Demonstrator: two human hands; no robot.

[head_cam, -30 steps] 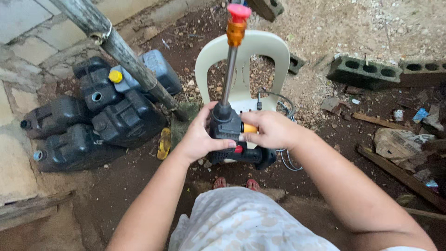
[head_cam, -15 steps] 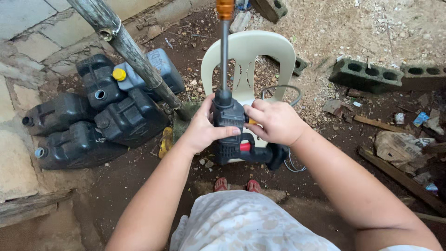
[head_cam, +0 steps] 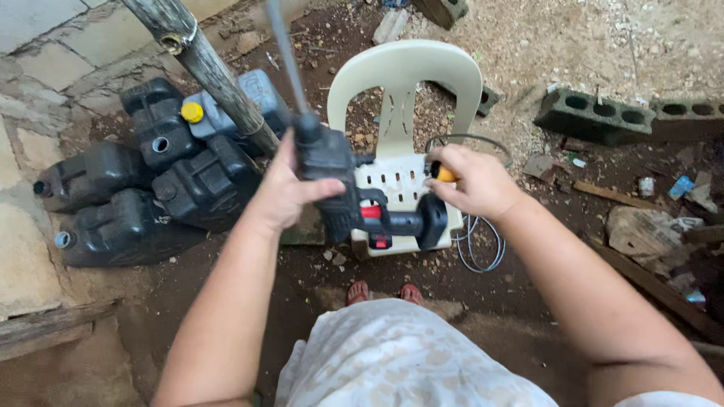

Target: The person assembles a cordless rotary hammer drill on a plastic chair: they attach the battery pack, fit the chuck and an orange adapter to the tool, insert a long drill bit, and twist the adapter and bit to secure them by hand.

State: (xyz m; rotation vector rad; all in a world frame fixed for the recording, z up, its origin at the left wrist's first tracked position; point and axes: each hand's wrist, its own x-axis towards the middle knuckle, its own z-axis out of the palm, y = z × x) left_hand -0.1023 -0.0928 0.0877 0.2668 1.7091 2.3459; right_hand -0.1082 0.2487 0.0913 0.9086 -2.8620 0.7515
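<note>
My left hand point(head_cam: 283, 192) grips the body of a black spray gun point(head_cam: 339, 177) with a red trigger point(head_cam: 370, 212) and a black rear handle point(head_cam: 422, 222). Its thin metal lance point(head_cam: 286, 53) slants up and to the left, out of the top of the view. My right hand point(head_cam: 475, 181) is just right of the gun, fingers pinched on a small orange part point(head_cam: 446, 175). Whether that part is joined to the gun is hidden by the fingers. Both hands are above the seat of a cream plastic chair point(head_cam: 407, 75).
Several black jerrycans point(head_cam: 151, 188) lie at the left beside a leaning wooden post point(head_cam: 211, 68). A grey cable point(head_cam: 475, 249) loops by the chair. Hollow concrete blocks point(head_cam: 596, 117) and rubble lie at the right. My feet in red sandals point(head_cam: 385, 292) stand on the dirt.
The gun has tilted, and its lance has swung from upright to slanting left. My right hand has come off the gun body and moved right with the orange part.
</note>
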